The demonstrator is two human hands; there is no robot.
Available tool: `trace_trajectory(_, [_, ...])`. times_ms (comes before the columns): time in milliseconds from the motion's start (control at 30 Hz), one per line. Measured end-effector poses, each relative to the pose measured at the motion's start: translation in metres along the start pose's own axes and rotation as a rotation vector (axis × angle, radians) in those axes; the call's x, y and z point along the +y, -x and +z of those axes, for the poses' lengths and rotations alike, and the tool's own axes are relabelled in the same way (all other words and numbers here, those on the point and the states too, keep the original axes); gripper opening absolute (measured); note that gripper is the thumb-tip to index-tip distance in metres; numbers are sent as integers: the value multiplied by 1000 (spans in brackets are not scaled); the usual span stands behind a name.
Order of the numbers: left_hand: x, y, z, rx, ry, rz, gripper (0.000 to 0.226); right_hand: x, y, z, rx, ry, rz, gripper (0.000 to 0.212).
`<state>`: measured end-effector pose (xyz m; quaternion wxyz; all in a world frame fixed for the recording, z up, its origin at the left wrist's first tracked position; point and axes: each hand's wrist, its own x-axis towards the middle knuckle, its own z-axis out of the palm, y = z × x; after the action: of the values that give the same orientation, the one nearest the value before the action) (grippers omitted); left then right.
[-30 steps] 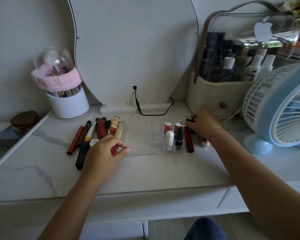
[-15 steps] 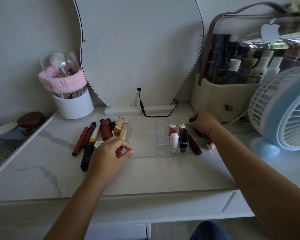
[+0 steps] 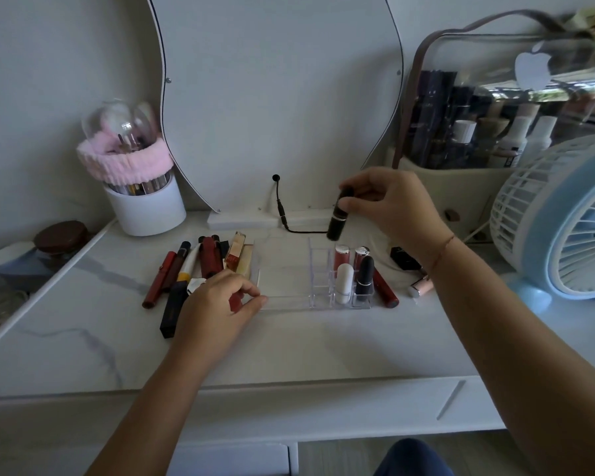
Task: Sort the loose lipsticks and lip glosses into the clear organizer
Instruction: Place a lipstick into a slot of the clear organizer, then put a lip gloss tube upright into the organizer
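The clear organizer lies mid-table, with several lipsticks standing in its right slots: two pink ones, a white one and a black one. My right hand holds a black lipstick nearly upright in the air just above the organizer's back cells. My left hand rests at the organizer's left front corner, fingers pinched around a dark red tube. A pile of loose lip glosses lies left of the organizer. A red gloss leans against the organizer's right side.
A black lipstick and a pink tube lie to the right. A blue fan stands far right, a cosmetics case behind it. A mirror with a cable and a white brush cup stand at the back.
My right hand has lifted a black lipstick off the table at the right and carried it left, above the organizer. My left hand has stayed at the organizer's left corner.
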<state>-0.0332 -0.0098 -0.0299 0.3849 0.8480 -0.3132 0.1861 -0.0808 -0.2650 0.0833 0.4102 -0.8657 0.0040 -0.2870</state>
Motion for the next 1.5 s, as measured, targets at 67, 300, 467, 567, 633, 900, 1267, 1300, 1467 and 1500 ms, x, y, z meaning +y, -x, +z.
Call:
trace_trajectory(67, [0, 0, 0, 2, 0, 4, 13, -2, 1, 11, -84, 0, -6, 23])
trace_trajectory(300, [0, 0, -1, -2, 7, 17, 13, 12, 6, 33, -240, 142, 9, 21])
trace_trajectory(467, [1, 0, -1, 0, -5, 11, 13, 17, 8, 35, -324, 250, -18, 19])
trace_trajectory(567, [1, 1, -1, -3, -5, 12, 13, 16, 11, 32, -322, 253, -22, 20])
trace_trajectory(633, [1, 1, -2, -7, -6, 13, 13, 15, 13, 23, -277, 194, -16, 23])
trace_trajectory(900, [4, 0, -2, -11, -22, -5, 13, 76, 39, -58, 110, 186, 297, 15])
trace_trajectory(1267, [8, 1, -3, -15, -31, -46, 12, 112, 41, -41, -13, 432, 504, 28])
trace_trajectory(1300, [8, 1, -3, -15, -28, -51, 12, 113, 37, -38, -32, 440, 529, 27])
trace_trajectory(1467, [10, 1, -4, -16, -24, -58, 11, 115, 26, -34, -61, 407, 619, 25])
trace_trajectory(1500, [10, 1, -4, -17, -23, -57, 11, 114, 25, -34, -74, 411, 629, 26])
